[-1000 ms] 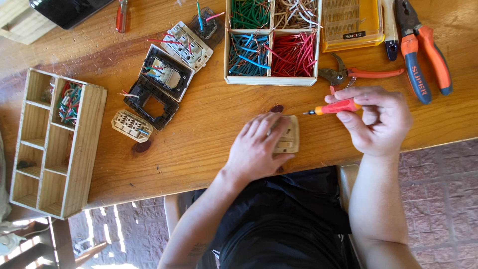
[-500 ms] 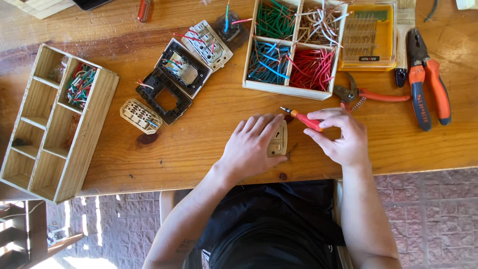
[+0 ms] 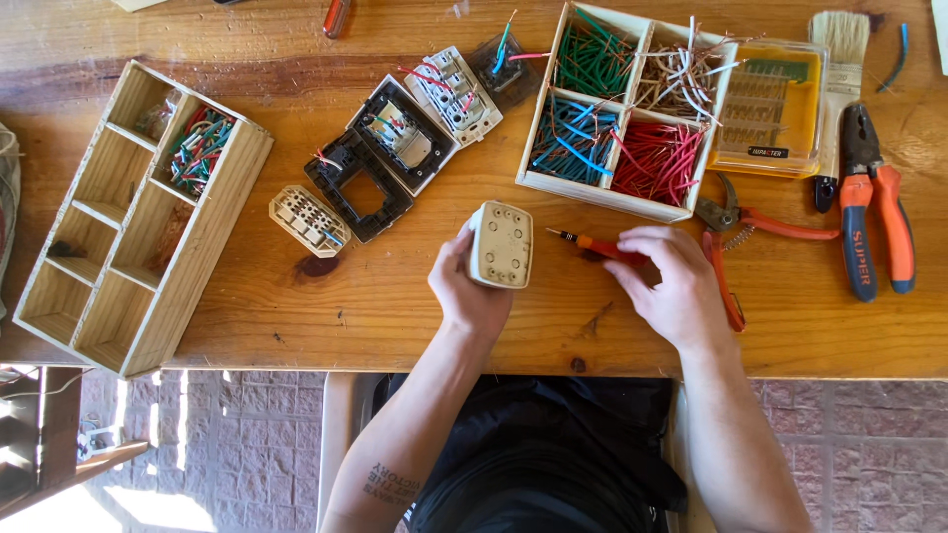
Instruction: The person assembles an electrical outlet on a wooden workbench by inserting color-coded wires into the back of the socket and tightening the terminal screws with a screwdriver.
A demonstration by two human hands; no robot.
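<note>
Beige socket insert [image 3: 501, 244] pinched upright in left hand [image 3: 464, 286] fingers — right hand [image 3: 671, 286] fingertips grip red screwdriver [image 3: 597, 244], tip pointing left at insert; bare wood below.

Bare forearms — tattooed left — black clothing

**Stuff you can't really make out here**

The right hand [image 3: 671, 291] covers most of the red screwdriver [image 3: 592, 243], only the tip end shows. The left hand [image 3: 464, 286] hides the near side of the beige socket block [image 3: 501, 244]. A red-handled tool [image 3: 336, 15] is chopped off by the top edge. The first compartment of the long wooden tray [image 3: 212, 232] holds something pale, maybe a bag.
</note>
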